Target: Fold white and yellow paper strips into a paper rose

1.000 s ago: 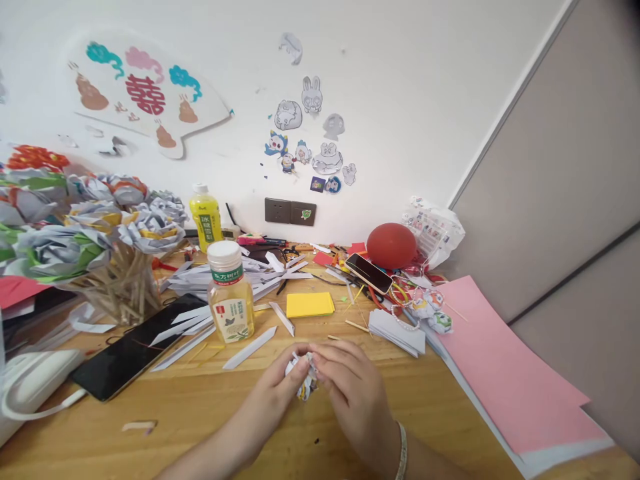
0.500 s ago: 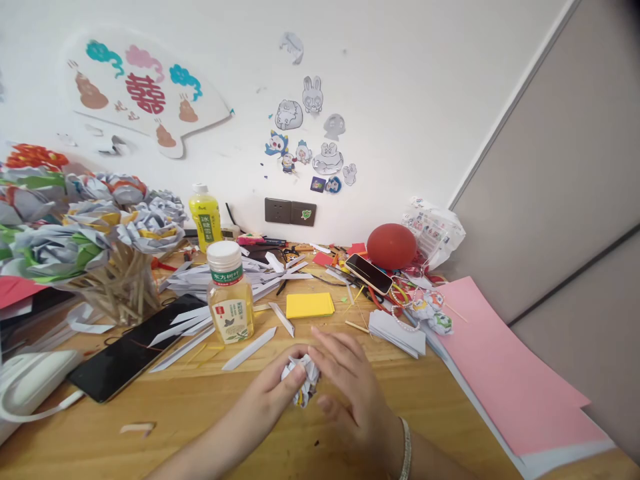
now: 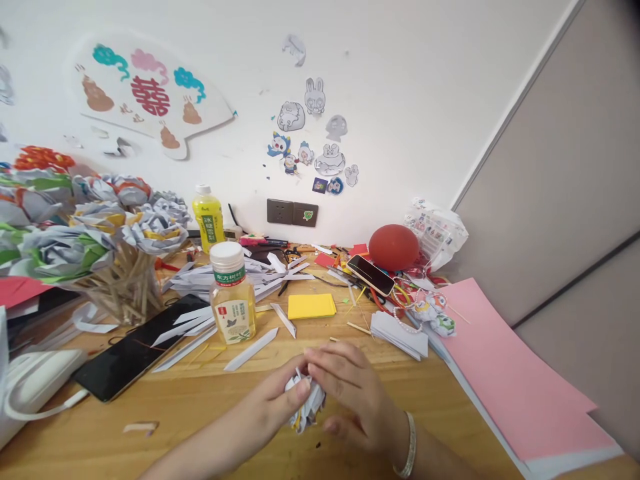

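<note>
A small white paper flower with a bit of yellow at its lower edge is held over the front of the wooden table. My left hand is closed around it, the thumb pressed across its top. From the right, my right hand cups over the flower's far side, fingers long and bent slightly, the fingertips at the left hand's fingers. Its thumb stands apart from the flower. A bracelet circles the right wrist. Part of the flower is hidden by the fingers.
A tea bottle stands left of centre, before loose white paper strips. A yellow paper stack and a white one lie ahead. Finished paper flowers crowd the left; a phone lies there. Pink sheets cover the right.
The flower is tilted lower and shows more of its white petals. My right hand has come closer over it, its fingers lowered from a raised pose.
</note>
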The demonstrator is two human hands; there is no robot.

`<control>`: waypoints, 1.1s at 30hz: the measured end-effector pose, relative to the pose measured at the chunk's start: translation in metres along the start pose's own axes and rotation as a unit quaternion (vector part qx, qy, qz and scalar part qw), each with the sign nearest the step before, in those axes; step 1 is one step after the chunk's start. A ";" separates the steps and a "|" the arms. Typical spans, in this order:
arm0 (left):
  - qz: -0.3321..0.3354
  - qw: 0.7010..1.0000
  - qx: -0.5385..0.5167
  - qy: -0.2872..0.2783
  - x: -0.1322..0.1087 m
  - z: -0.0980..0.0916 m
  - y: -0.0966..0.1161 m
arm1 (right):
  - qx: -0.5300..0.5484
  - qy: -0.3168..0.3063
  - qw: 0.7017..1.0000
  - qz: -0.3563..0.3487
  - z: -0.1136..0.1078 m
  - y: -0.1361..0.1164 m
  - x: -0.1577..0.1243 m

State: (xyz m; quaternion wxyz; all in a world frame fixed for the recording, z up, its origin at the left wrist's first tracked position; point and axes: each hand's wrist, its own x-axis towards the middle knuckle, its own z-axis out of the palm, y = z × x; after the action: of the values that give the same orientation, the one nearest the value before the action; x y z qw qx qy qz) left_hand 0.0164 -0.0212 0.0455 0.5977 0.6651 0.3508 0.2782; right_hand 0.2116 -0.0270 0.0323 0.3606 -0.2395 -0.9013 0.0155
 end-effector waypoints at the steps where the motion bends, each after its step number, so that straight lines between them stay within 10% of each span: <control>1: 0.003 1.000 0.003 0.002 0.000 -0.001 -0.001 | -0.011 -0.009 1.000 -0.010 0.001 0.000 0.000; 19: 0.040 0.998 -0.007 -0.042 0.014 0.006 -0.027 | 0.218 0.045 0.960 0.169 0.012 0.002 0.005; 33: 0.024 0.995 0.069 0.065 0.017 -0.001 -0.020 | 0.203 0.044 0.921 0.328 0.013 0.005 0.005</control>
State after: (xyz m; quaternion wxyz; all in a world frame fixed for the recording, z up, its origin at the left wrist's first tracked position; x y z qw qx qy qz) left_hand 0.0228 -0.0063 0.0246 0.5197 0.6935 0.3909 0.3102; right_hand 0.2024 -0.0181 0.0248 0.4155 -0.4442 -0.7327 0.3051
